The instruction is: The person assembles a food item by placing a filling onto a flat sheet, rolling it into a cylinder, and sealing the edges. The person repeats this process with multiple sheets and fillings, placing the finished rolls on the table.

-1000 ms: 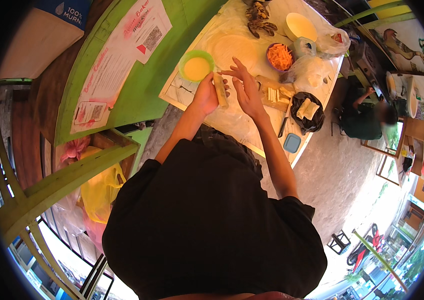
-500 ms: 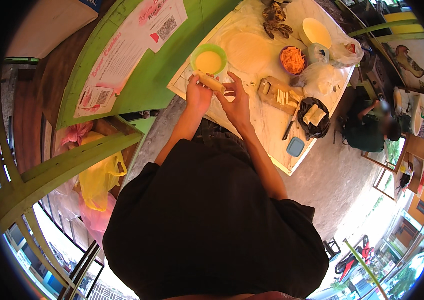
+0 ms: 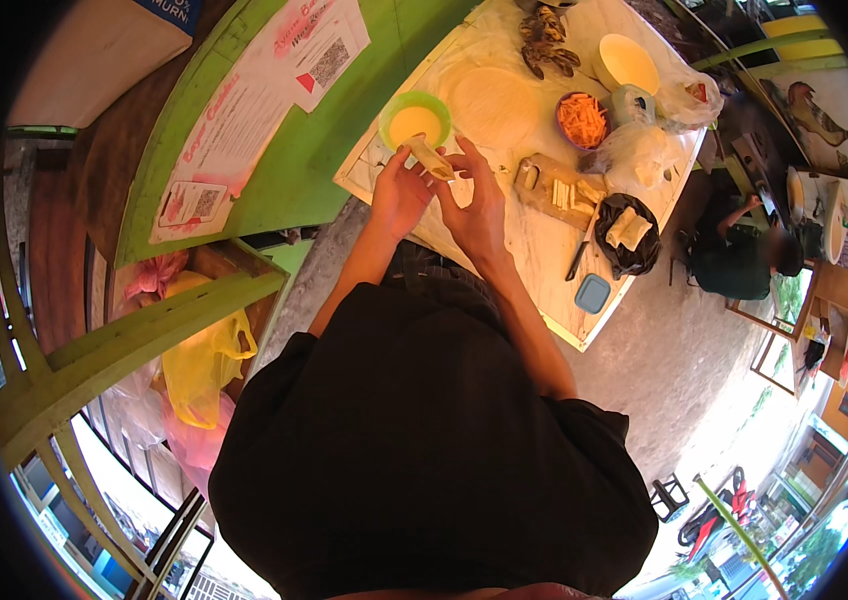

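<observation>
A pale spring roll (image 3: 429, 158) is held over the near edge of the table, tilted, one end toward a green bowl (image 3: 412, 118) of yellowish liquid. My left hand (image 3: 400, 198) supports it from below, fingers curled round its underside. At the roll's right end, the thumb and fingers of my right hand (image 3: 477, 208) pinch it; the exact contact is partly hidden. Just beyond lies a round, thin pale sheet (image 3: 492, 108) on the table. More rolls (image 3: 628, 229) rest in a black plastic bag (image 3: 634, 262) to the right.
On the table (image 3: 536, 282) are a wooden board (image 3: 534, 178) with cut pale sticks, a knife (image 3: 578, 256), a grey-blue box (image 3: 592, 294), a purple bowl of carrot strips (image 3: 582, 118), a cream bowl (image 3: 628, 64), clear bags (image 3: 642, 155) and dark bananas (image 3: 548, 50). Another person (image 3: 734, 262) sits at right.
The spring roll has turned in my hands, its left end rising toward the green bowl. My left hand's fingers have shifted beneath it, and the right hand has moved slightly.
</observation>
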### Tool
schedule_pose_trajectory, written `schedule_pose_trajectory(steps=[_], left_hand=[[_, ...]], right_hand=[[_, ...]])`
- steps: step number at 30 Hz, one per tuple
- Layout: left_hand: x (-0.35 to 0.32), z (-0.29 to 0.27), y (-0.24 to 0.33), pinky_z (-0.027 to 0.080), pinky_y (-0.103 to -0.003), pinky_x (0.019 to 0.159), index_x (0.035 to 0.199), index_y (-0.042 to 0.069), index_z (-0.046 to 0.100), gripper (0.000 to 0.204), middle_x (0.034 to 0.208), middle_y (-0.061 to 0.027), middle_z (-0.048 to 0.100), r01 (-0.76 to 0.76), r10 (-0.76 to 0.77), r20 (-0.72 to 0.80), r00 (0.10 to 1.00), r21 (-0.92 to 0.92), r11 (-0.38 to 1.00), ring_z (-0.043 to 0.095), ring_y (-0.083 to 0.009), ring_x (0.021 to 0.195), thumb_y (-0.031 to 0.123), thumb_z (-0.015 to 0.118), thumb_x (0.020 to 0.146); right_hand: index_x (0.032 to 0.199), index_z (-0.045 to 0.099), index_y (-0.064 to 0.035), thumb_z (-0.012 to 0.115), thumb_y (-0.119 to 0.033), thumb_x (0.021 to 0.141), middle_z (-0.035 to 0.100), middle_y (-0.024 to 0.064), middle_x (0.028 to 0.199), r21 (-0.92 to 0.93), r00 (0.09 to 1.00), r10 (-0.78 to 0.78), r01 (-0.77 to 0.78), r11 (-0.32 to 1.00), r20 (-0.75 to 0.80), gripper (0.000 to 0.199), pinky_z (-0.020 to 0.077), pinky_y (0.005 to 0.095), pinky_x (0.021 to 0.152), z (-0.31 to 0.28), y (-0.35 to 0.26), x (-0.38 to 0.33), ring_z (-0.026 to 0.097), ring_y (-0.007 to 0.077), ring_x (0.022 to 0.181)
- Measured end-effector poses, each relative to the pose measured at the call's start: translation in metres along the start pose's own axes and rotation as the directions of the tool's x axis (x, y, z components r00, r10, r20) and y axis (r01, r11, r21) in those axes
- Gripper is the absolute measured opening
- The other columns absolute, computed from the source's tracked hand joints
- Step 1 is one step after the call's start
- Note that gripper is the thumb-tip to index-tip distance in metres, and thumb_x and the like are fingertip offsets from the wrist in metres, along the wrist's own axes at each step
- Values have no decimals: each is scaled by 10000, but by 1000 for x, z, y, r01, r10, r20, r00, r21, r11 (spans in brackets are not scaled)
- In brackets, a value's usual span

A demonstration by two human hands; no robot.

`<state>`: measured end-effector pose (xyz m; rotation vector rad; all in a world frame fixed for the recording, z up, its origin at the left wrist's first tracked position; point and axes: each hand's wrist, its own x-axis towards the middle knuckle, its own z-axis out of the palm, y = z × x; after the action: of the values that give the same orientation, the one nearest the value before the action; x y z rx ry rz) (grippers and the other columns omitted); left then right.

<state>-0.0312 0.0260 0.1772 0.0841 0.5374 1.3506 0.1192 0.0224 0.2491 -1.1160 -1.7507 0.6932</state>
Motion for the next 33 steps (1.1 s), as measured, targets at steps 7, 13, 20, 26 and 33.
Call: schedule_pose_trajectory(steps=[7,13,20,26,33], left_hand=[[-1,11,-7,641,-421,961,1380,55,591,319,1327,-110,612,-145,181,-36,983,454,879,664,-226,1180,172,627,1085],[-1,8,-18,644,-390,974,1345,23,652,283,1295,-94,640,-76,44,65,997,674,735,662,-186,1169,126,626,1082],[10,-28,-38,589,-308,940,1397,57,643,330,1208,-73,701,56,-164,40,986,839,542,666,-124,1113,141,642,1078],[18,-39,-54,554,-280,901,1429,86,618,373,1090,-19,733,180,-375,-12,927,891,417,658,-89,1037,171,663,1068],[25,-38,-76,477,-255,870,1455,121,572,392,1021,-20,729,118,-553,62,831,952,283,623,-84,980,172,655,1075]], right_hand=[[1531,435,0,743,-7,961,725,135,1131,430,925,374,-312,847,-67,648,593,327,859,-24,15,-1,714,198,1029],[1541,406,7,736,-37,977,718,138,1140,589,815,578,-450,671,-37,655,605,318,845,-33,71,-32,710,182,1024],[1532,433,20,775,-101,972,756,137,1108,537,729,681,-603,590,69,668,602,317,849,-47,95,-71,717,171,986],[1474,511,11,812,-118,949,775,118,1012,418,685,701,-706,572,200,618,566,281,808,-72,114,-109,721,146,898],[1581,357,-42,854,-169,909,782,153,1025,247,707,672,-707,663,222,845,557,329,850,-88,112,-128,727,193,945]])
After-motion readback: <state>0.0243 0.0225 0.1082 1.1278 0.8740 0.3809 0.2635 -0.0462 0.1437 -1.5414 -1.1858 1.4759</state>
